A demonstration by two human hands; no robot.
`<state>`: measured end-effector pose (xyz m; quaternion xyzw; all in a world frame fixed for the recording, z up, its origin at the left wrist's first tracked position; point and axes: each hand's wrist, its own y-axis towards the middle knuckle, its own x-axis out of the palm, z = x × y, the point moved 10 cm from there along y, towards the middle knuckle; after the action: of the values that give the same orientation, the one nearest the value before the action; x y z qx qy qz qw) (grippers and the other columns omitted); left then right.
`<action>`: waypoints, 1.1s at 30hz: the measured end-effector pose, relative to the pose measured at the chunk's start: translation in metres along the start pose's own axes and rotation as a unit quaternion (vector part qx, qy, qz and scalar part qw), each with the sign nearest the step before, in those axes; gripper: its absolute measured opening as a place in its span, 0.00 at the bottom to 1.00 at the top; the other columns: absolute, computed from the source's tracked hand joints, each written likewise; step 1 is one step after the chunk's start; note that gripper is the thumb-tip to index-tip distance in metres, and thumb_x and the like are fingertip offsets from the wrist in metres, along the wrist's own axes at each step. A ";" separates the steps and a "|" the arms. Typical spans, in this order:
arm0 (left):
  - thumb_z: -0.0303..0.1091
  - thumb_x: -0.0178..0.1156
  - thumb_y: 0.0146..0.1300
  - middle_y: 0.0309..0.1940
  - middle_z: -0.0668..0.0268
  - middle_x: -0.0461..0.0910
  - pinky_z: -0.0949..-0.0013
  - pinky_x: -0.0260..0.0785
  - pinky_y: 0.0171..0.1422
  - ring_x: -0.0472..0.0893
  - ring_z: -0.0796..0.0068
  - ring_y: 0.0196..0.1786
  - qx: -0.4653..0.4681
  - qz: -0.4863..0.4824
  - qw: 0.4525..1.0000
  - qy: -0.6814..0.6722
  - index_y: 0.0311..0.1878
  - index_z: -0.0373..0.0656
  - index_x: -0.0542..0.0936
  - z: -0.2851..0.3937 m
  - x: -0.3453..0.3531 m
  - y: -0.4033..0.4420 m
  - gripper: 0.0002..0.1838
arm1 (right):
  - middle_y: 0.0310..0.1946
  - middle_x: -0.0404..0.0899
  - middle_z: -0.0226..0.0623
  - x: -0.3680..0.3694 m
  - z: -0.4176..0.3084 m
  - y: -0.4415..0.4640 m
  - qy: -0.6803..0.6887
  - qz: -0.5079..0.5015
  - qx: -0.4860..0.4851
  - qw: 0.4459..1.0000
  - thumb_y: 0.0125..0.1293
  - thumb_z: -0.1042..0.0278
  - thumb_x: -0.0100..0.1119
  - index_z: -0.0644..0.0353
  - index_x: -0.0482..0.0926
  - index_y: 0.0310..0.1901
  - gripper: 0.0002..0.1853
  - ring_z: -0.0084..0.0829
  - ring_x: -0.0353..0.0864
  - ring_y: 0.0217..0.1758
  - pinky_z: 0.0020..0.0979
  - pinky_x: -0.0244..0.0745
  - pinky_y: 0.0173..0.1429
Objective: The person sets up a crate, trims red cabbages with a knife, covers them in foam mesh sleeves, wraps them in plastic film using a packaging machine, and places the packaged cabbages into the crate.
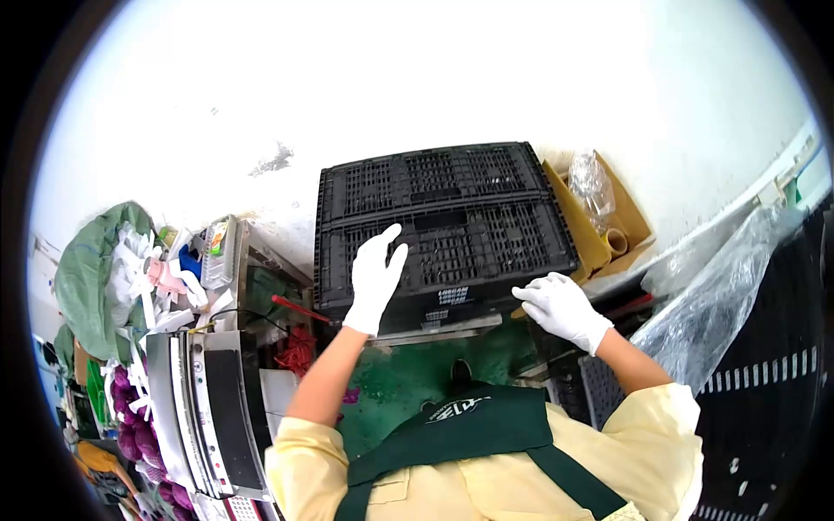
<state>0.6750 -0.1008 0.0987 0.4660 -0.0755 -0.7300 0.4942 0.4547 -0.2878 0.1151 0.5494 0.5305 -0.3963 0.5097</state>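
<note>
A stack of black folded plastic crates (469, 252) stands against the white wall, its slatted top facing up and white lettering on its front side. My left hand (375, 276), in a white glove, is over the front left part of the top crate, thumb and fingers apart and holding nothing. Near the front right corner is my right hand (563, 310), also gloved, with its fingers stretched toward the stack and nothing visible in them. I cannot tell whether either hand touches the crate.
Right of the stack, a cardboard box (632, 221) holds clear plastic wrap and a cardboard tube. Plastic sheeting (721, 304) hangs farther right. On the left are a wrapping machine (208, 408), a green sack (87, 278) and purple netted produce (135, 430). A red rod (300, 308) sticks out nearby.
</note>
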 end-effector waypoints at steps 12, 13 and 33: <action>0.56 0.66 0.56 0.39 0.58 0.83 0.58 0.67 0.58 0.82 0.62 0.47 0.096 -0.279 0.937 0.186 0.54 0.47 0.77 -0.041 0.163 0.121 0.28 | 0.37 0.79 0.34 0.013 0.031 0.098 0.009 -0.040 -0.031 0.999 0.64 0.62 0.57 0.54 0.82 0.49 0.14 0.37 0.80 0.45 0.39 0.72 0.56; 0.53 0.68 0.54 0.34 0.60 0.83 0.58 0.68 0.54 0.82 0.62 0.41 0.096 -0.250 0.948 0.174 0.50 0.47 0.77 -0.025 0.144 0.142 0.26 | 0.38 0.80 0.34 0.014 0.033 0.107 0.010 -0.044 -0.025 0.999 0.64 0.61 0.57 0.53 0.82 0.49 0.14 0.37 0.80 0.46 0.39 0.72 0.57; 0.42 0.65 0.59 0.36 0.65 0.81 0.59 0.71 0.46 0.79 0.62 0.41 0.260 -0.215 0.938 0.077 0.46 0.50 0.81 -0.015 0.050 0.194 0.13 | 0.26 0.78 0.36 -0.045 -0.029 0.205 -0.034 -0.041 -0.056 0.997 0.56 0.50 0.65 0.56 0.79 0.29 0.17 0.39 0.81 0.34 0.39 0.73 0.42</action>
<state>0.8091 -0.2322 0.1712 0.6383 -0.1225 -0.7356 0.1911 0.6487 -0.2510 0.1920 0.4842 0.5565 -0.4049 0.5403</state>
